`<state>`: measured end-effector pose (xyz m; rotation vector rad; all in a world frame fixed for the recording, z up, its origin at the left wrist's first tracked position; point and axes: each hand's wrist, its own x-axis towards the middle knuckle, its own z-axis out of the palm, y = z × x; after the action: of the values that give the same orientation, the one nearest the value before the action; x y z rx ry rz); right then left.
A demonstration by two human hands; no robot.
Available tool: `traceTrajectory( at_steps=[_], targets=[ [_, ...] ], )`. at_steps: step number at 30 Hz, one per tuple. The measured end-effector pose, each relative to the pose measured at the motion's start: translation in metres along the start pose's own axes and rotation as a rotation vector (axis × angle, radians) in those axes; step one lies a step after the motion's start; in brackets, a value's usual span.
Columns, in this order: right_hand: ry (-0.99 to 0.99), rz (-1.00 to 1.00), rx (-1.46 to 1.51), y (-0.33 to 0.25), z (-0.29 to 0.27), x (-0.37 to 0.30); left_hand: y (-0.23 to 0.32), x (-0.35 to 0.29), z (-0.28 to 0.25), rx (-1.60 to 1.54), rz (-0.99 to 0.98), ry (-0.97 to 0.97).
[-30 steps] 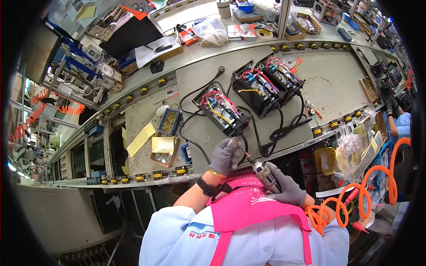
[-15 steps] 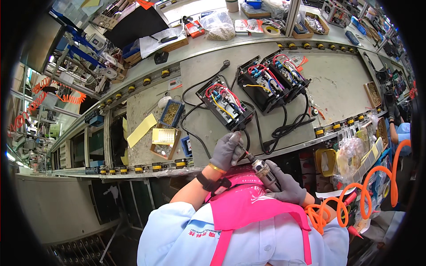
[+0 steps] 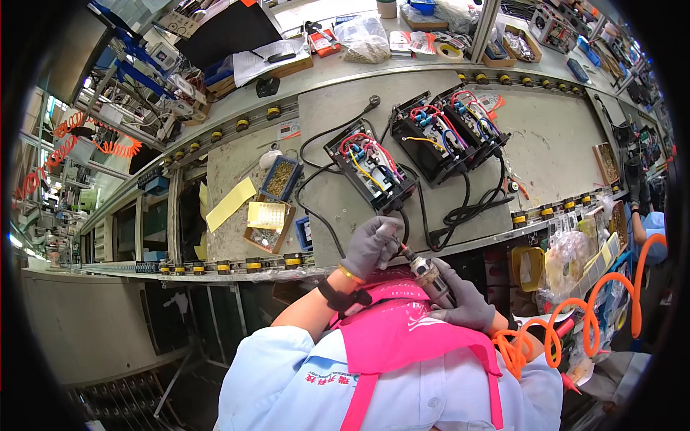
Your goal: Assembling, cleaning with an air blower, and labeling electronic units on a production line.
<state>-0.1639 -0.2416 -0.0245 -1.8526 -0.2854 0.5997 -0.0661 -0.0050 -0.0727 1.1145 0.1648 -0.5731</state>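
Note:
My right hand [image 3: 468,303], in a grey glove, is wrapped round an air screwdriver [image 3: 429,276] held in front of my chest, its tip pointing up and left. Curled at that tip is my gloved left hand [image 3: 369,248]; its fingers are pinched together, and what they hold, if anything, is too small to make out. Just beyond the left hand lies a black open-topped electrical unit [image 3: 368,167] with red, yellow and blue wires. To its right are two similar units, a middle one [image 3: 429,140] and a right one [image 3: 478,122]. Black power cords [image 3: 460,215] lie around them.
A blue bin of small brass-coloured parts [image 3: 282,178] and a small box with yellow paper [image 3: 266,218] stand on the left. An orange coiled hose [image 3: 589,316] runs at my right. Rollers [image 3: 253,266] line the bench edge. Another person's gloved hand [image 3: 634,176] shows far right.
The view has shifted slightly, so the bench things sit a little further right and lower. Both hands and the air screwdriver keep almost the same pose.

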Motion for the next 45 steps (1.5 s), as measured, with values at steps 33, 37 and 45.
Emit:
traceTrajectory(
  at_steps=[33,37,45],
  targets=[
    [0.120,-0.034,-0.214,0.049,0.006,0.058,0.054,0.077,-0.057,1.000,0.798,0.432],
    [0.104,0.008,-0.213,0.047,0.006,0.058,0.073,0.119,-0.059,1.503,0.504,0.604],
    [0.120,0.039,-0.204,0.049,0.009,0.058,0.082,0.110,-0.052,0.698,0.487,0.473]
  ],
)
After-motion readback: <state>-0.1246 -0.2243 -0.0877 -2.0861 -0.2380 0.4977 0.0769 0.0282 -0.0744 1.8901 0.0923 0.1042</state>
